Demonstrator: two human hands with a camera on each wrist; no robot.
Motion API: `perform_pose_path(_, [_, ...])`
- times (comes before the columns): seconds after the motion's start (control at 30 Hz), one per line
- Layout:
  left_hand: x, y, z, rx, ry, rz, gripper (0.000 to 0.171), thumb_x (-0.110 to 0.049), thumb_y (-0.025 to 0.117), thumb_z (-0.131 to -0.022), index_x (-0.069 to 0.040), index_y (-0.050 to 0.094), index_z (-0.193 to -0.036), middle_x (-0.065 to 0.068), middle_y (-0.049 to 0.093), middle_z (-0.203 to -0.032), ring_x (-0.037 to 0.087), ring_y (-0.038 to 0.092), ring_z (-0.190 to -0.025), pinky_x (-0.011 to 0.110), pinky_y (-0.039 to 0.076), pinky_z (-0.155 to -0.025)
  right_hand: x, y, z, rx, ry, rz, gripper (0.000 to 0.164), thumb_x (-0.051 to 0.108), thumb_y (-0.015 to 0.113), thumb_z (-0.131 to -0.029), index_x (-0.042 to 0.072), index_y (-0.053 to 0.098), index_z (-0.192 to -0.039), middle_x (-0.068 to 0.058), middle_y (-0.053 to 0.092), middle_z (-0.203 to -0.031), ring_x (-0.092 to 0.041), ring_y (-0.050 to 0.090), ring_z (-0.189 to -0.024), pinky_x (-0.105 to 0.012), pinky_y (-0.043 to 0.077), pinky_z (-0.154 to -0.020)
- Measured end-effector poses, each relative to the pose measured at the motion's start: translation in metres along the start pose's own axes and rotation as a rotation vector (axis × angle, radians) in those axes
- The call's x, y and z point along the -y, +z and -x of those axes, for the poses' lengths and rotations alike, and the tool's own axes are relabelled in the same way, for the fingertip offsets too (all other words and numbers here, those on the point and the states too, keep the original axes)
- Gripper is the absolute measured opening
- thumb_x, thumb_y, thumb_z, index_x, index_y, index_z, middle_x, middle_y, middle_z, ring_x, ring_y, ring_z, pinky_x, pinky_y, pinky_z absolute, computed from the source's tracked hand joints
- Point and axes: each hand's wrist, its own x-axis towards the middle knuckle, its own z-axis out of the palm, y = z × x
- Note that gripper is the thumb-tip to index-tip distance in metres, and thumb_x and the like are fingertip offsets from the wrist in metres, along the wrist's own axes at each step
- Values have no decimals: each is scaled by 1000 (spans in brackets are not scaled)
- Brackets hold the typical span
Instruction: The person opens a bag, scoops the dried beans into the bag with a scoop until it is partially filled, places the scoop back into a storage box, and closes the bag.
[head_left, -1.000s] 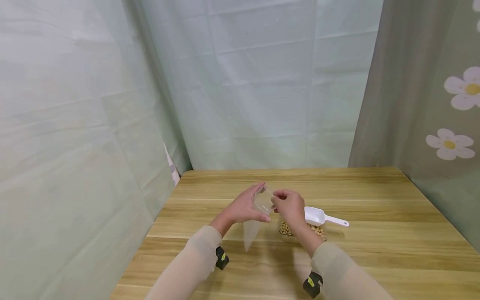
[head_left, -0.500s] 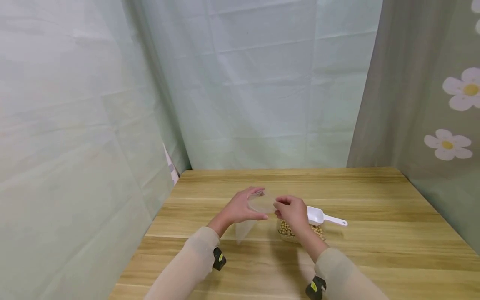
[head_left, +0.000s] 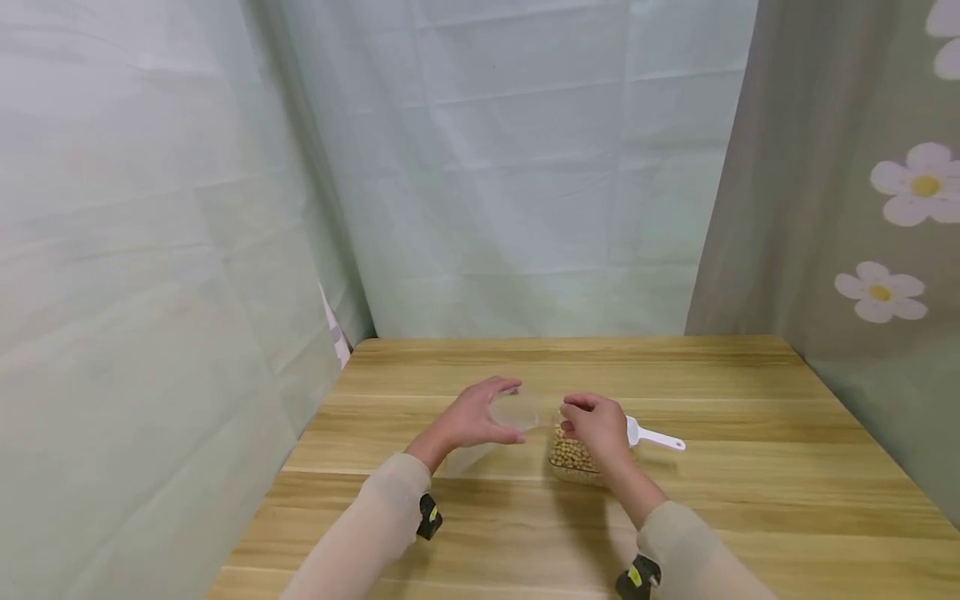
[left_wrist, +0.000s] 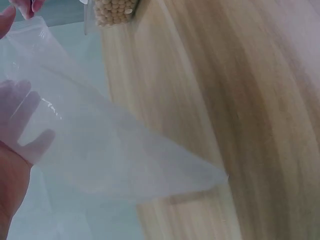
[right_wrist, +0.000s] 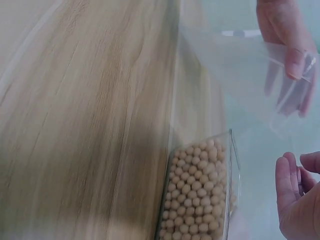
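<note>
My left hand (head_left: 472, 418) holds a clear plastic bag (left_wrist: 130, 155) near its mouth, with the thumb on one side and the fingers showing through the film. The bag hangs down to a pointed corner over the table. To the right, my right hand (head_left: 602, 432) is raised with its fingers loosely bent, and nothing shows between them. A gap parts it from the bag in the head and right wrist views. Below that hand stands a clear container (right_wrist: 231, 165) of round beige beans (right_wrist: 195, 192), partly hidden by the hand and forearm in the head view.
A white scoop (head_left: 658, 438) lies at the container, its handle pointing right and its bowl mostly behind my right hand. The wooden table (head_left: 450, 550) runs back to a pale curtain (head_left: 525, 208). Another curtain hangs close on the left.
My left hand has moved left and slightly down with the bag. My right hand, which was at the bag's edge, has come away from it to the right.
</note>
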Motion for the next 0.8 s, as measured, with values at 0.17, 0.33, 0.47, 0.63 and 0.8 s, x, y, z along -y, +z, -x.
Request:
perform_pose_path(0.17, [6,6,1,-3,24,11,87,-55,74,-63,-11,45,-132,-1,54,-120,17,46,-114,38,37,-95,-3,-11,1,-28,3,-7,18,10,63,-83,1,66,-99,-15,63,-94,-28,64,-76,-31,53,-62])
perform_pose_path(0.33, [11,11,2,-14,35,14,85,-54,74,-63,-12,46,-132,1,55,-120,18,46,-115,39,36,-96,-3,-25,3,-48,23,-4,20,11,62,-85,1,64,-102,-16,62,-96,-28,64,-78,-33,53,-66])
perform_pose_path(0.47, [14,14,1,-9,35,10,83,-47,77,-64,-9,46,-132,1,55,-119,19,47,-114,40,36,-95,-6,-38,2,-63,51,-26,24,12,61,-85,0,62,-106,-18,60,-101,-23,64,-75,-32,53,-66])
perform_pose_path(0.63, [16,18,1,0,20,15,82,-46,77,-64,-10,46,-132,2,55,-119,19,45,-116,41,35,-96,-10,-57,3,-87,57,-45,27,11,59,-87,-3,60,-110,-20,58,-105,-20,63,-73,-30,52,-66])
perform_pose_path(0.8, [18,20,0,3,0,21,82,-45,78,-64,-12,46,-133,0,55,-120,20,42,-119,42,33,-98,-14,-79,5,-102,48,-49,32,13,58,-88,-6,56,-113,-23,56,-109,-19,63,-76,-30,52,-69])
